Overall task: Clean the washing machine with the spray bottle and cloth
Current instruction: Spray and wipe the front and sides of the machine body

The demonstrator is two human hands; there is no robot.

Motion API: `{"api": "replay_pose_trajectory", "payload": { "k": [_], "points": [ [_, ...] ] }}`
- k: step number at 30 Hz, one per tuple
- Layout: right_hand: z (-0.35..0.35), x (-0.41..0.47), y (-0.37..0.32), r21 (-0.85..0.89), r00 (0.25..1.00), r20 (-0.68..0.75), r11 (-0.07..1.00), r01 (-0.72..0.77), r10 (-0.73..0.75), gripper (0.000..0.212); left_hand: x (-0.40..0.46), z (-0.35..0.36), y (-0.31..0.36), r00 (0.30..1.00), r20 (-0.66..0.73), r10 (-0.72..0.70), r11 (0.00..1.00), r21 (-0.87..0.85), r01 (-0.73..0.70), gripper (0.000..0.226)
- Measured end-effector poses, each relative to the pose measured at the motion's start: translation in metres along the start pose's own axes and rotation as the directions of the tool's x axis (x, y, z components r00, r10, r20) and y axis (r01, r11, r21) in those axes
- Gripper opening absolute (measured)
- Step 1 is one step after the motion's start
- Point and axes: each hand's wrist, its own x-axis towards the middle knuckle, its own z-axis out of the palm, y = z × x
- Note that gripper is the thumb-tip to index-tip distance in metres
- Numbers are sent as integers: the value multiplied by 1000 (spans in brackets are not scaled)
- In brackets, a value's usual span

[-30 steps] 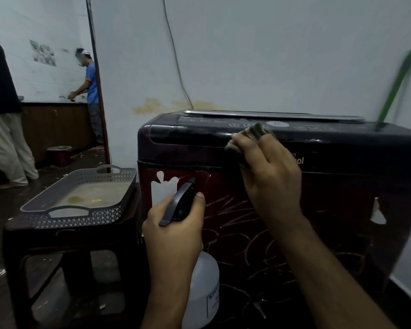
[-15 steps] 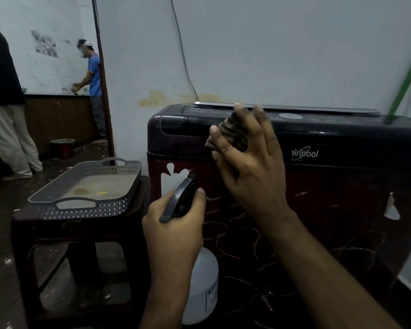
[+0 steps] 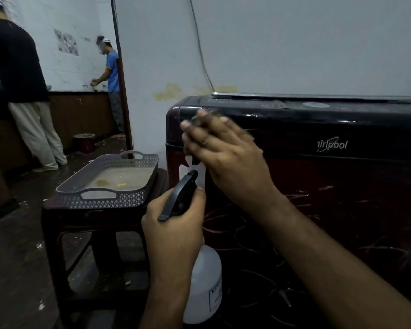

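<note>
The dark red washing machine (image 3: 318, 186) with a black top band fills the right half of the view. My right hand (image 3: 226, 155) presses a dark cloth (image 3: 201, 117) against the front upper left corner of the machine; the cloth is mostly hidden under the blurred, spread fingers. Lower down, my left hand (image 3: 173, 231) grips the neck of a white spray bottle (image 3: 203, 286) with a black trigger head (image 3: 180, 195), held close to the machine's front.
A grey perforated tray (image 3: 138, 198) sits on a dark stool (image 3: 57, 233) just left of the machine. Two people stand at the far left by a counter. A cable runs down the white wall behind the machine.
My right hand has slid the cloth leftward along the machine's top band to its left corner. The left hand still holds the bottle in about the same place.
</note>
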Motion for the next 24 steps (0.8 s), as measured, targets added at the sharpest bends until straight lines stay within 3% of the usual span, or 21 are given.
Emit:
{"api": "replay_pose_trajectory", "payload": {
  "k": [3,5,8,10,12,14,17,19,22,24],
  "points": [
    [-6,-16,16,-13,965,153,976,219,-214,47,2,-5,4,1000,19,-22,999,-32,22,36],
    [-14,-15,28,-54,985,61,985,164,-161,44,3,-12,4,1000,16,-4,999,-41,4,36],
    [-11,16,16,-41,994,-105,998,-49,45,41,5,-14,2,999,-32,6,1000,-14,-6,36],
    [1,25,-4,-11,996,-9,996,91,-92,44,4,-14,4,998,-59,0,1000,4,0,35],
    [8,8,-7,52,947,142,958,282,-286,45,4,-16,10,997,-77,32,998,50,-28,33],
    [2,-11,6,35,930,168,944,327,-328,44,3,-20,13,994,-72,80,994,80,-74,32],
    [-7,-1,19,-50,988,11,987,152,-152,43,2,-24,11,994,-75,84,995,57,-80,33],
    [-4,19,6,-11,999,-33,999,38,-38,45,1,-21,8,995,-71,71,995,80,-65,33],
    [9,21,-13,68,951,164,965,254,-262,44,-3,-16,14,998,-40,49,997,69,-46,32],
    [3,5,0,51,921,209,944,326,-330,41,-5,-15,17,999,-20,35,998,51,-34,32]
  ]
}}
